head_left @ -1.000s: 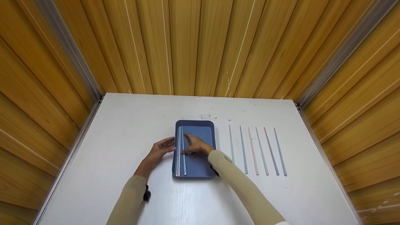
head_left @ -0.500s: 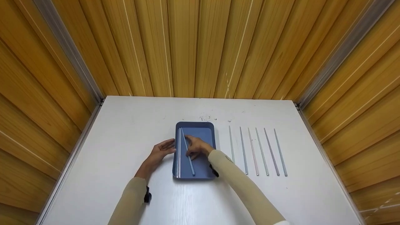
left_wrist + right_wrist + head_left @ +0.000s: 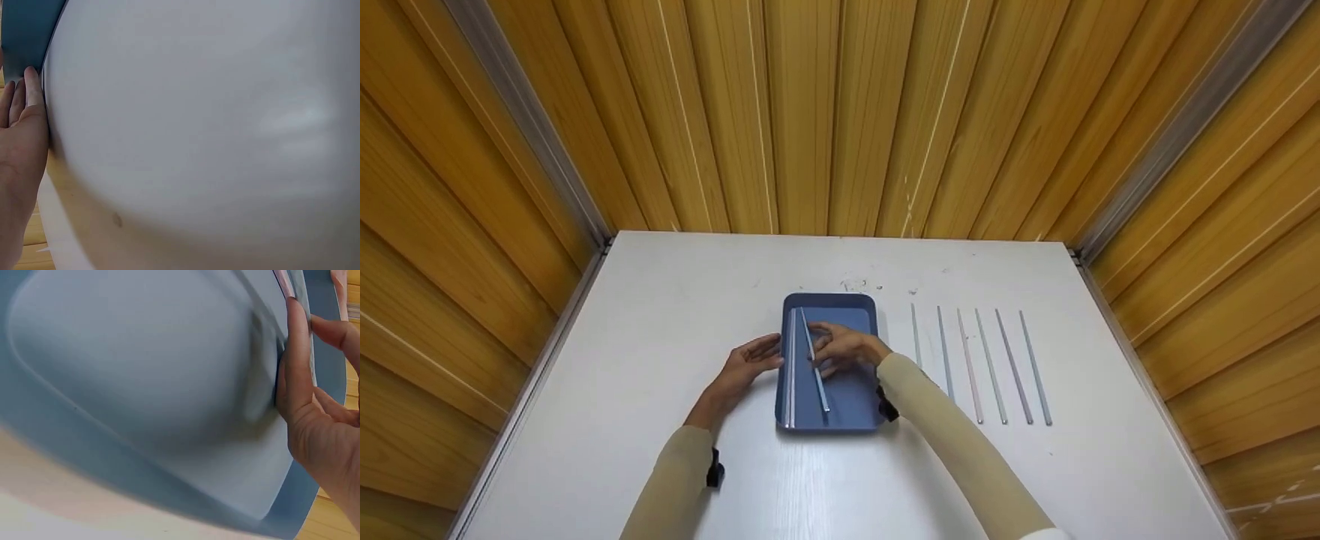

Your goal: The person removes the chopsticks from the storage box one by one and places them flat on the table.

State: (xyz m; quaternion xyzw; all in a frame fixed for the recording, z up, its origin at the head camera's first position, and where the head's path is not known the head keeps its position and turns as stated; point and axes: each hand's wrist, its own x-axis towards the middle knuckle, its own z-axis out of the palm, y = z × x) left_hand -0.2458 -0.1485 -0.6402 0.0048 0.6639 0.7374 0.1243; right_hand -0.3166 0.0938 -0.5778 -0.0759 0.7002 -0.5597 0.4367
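R hand (image 3: 844,351) had its fingers drawn tog., pinching a thin stick (image 3: 820,390) w/ thumb, inside the tray (image 3: 840,300). L hand (image 3: 742,367) fingers were loosely straight, touching tray's outer wall, nothing held. Other sticks (image 3: 790,382) lay in tray, left of R fingers; six sticks (image 3: 991,366) lay on tabletop (image 3: 675,300) to their right.

Right hand (image 3: 844,351) is pinching a slim bluish rod (image 3: 821,390) over the blue tray (image 3: 851,409), and left hand (image 3: 742,367) is just resting against the tray's left side. A few pale rods (image 3: 790,367) are lying along that wall inside. Six thin rods (image 3: 991,367) are sitting side by side on the white table (image 3: 660,300), right of the tray, leaning a bit.
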